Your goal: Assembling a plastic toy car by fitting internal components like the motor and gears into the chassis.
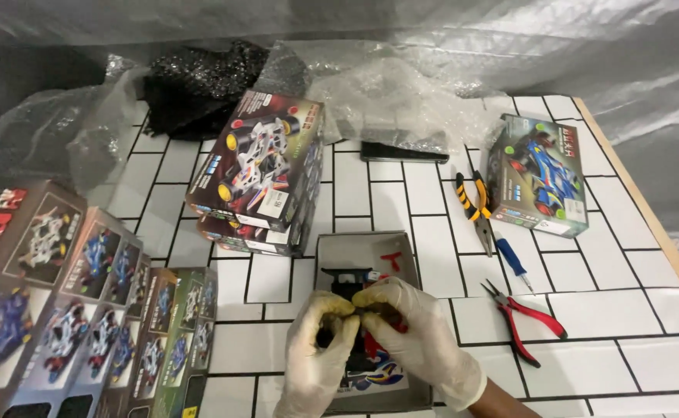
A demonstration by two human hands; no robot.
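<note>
Left hand: the left hand [316, 352], in a pale glove, sits near the table's near edge with its fingertips pinched onto a small dark part [370, 311].
Right hand: the right hand [424, 337], gloved the same way, pinches that part from the other side; its fingertips meet the left hand's.
Held part: small, dark and mostly hidden by the fingers, so its shape cannot be told. It hangs just above the open tray.
Open tray: the open grey box tray [370, 259] lies directly beneath and beyond both hands, its long axis running from the near edge toward the far edge. Red and black pieces and a printed sheet show inside.
Which hand is nearer: both are equally on the part, with the right wrist coming in from the near-right side.
Right of the tray: red-handled cutters [526, 319], a blue screwdriver [514, 263] and yellow-handled pliers [475, 209], all lying roughly near-to-far and apart from the hands.
Far right: a toy car box with a blue car [539, 176].
Far middle: two stacked toy car boxes [258, 174], beyond the tray to its left.
Left edge: a row of toy car boxes [84, 310], well apart from the hands.
</note>
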